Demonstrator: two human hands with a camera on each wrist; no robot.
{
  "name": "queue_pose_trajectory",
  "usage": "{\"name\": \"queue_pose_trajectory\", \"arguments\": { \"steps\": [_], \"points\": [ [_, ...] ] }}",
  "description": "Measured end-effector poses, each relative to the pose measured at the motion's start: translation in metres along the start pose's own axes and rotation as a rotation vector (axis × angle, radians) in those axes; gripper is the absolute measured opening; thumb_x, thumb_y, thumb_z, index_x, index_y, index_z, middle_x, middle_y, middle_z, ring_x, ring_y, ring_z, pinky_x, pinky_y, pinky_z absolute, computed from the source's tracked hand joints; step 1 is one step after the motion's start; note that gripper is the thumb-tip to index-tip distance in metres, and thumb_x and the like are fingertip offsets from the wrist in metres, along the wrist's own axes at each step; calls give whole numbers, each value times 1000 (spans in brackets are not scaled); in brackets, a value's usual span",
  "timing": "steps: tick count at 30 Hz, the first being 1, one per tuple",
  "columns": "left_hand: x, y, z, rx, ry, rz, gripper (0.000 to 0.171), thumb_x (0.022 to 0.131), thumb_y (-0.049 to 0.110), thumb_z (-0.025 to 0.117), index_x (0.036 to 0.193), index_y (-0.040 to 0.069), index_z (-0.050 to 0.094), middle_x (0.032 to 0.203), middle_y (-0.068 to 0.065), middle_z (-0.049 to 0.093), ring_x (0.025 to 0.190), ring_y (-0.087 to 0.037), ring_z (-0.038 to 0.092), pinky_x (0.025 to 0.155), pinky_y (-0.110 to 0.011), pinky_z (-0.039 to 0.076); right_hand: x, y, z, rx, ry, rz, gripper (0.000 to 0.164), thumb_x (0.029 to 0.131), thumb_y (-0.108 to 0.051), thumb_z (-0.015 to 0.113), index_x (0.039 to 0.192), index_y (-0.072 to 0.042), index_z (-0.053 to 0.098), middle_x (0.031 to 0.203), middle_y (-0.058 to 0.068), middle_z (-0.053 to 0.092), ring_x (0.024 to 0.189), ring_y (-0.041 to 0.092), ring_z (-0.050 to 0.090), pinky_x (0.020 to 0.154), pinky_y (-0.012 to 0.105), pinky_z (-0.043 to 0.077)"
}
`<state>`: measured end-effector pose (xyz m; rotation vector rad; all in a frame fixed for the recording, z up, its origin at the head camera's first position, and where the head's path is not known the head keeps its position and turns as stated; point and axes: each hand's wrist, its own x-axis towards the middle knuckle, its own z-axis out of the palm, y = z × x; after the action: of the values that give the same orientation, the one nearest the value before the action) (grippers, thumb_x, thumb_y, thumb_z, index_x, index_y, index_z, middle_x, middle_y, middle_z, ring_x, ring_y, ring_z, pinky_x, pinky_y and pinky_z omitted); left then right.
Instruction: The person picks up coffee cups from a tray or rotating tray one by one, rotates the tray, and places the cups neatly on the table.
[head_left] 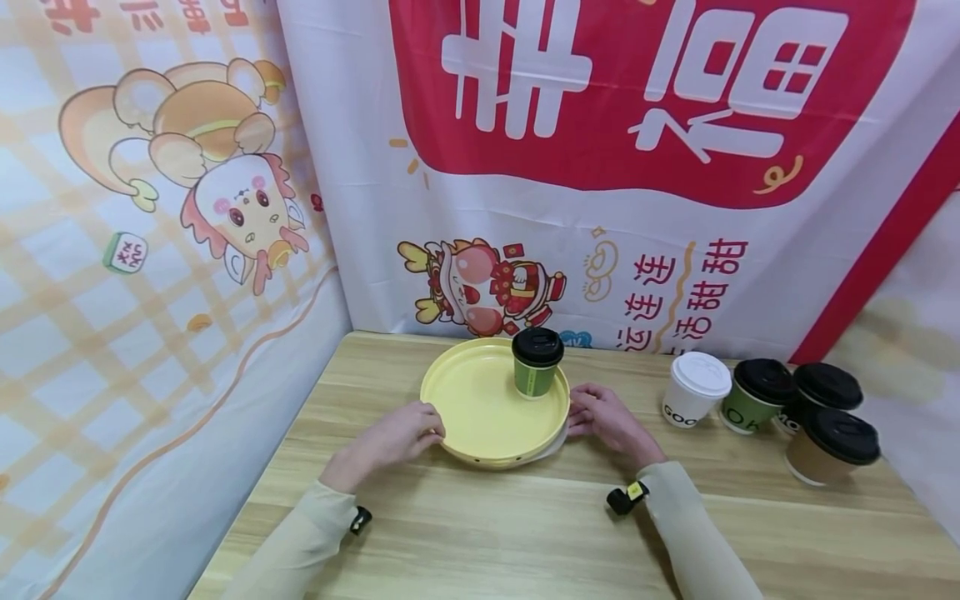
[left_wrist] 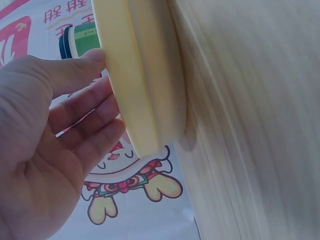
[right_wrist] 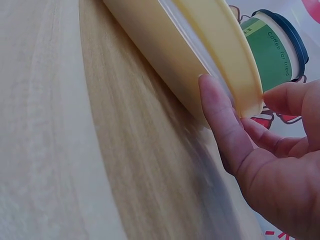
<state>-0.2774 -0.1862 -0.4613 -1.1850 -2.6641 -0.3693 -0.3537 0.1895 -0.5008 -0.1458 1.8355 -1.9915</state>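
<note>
A round yellow tray (head_left: 487, 408) with a raised rim sits on a paler round base (head_left: 551, 446) on the wooden table. Near the tray's right back edge stands a green paper cup (head_left: 534, 379) with a black lid, upright; its side reads "Coffee for friend" in the right wrist view. My left hand (head_left: 401, 433) holds the tray's left rim, thumb (left_wrist: 92, 57) at the top edge and fingers against the side wall. On the opposite side my right hand (head_left: 607, 421) grips the edge, one fingertip (right_wrist: 212, 92) low against the base and another at the rim.
To the right stand several lidded paper cups: a white one (head_left: 693, 392), a green one (head_left: 753, 400), a dark-lidded one (head_left: 825, 387) behind and a brown one (head_left: 828, 450) in front. Printed cloths (head_left: 360, 167) hang behind the table (head_left: 480, 533) and along its left side.
</note>
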Motion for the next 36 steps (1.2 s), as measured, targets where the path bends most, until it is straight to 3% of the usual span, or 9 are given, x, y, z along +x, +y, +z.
{"name": "queue_pose_trajectory", "arguments": {
  "steps": [6,12,15,22,36],
  "points": [
    [0,-7,-1,-50,2,8,5,85,16,66,82,15,68,87,6,62,84,-9,57,78,-27,50,1,2,0,-11,6,-2,40,96,-18,47,123,8,36,89,16,60,73,24,63,74,45,54],
    [1,-11,-3,-104,-23,-78,4,85,17,65,87,15,68,91,7,62,87,-9,57,83,-30,49,3,5,-1,-3,11,5,36,96,-18,47,121,7,37,88,16,60,73,24,63,73,43,55],
    [2,-9,-3,-96,-9,-86,6,86,18,65,89,16,69,92,7,63,88,-9,57,83,-30,49,3,6,0,4,4,3,35,96,-16,46,120,8,37,86,16,60,71,24,63,72,43,55],
    [11,7,1,-11,73,-13,9,87,23,64,90,18,70,89,6,65,84,-10,58,78,-30,49,3,6,-2,5,3,-6,35,97,-17,46,120,8,36,86,16,60,71,24,63,73,44,55],
    [18,42,4,12,33,31,19,89,31,61,102,18,66,97,5,61,91,-12,57,81,-29,48,4,5,-1,-16,15,10,36,97,-16,45,121,8,36,88,17,60,73,24,64,73,44,55]
  ]
}}
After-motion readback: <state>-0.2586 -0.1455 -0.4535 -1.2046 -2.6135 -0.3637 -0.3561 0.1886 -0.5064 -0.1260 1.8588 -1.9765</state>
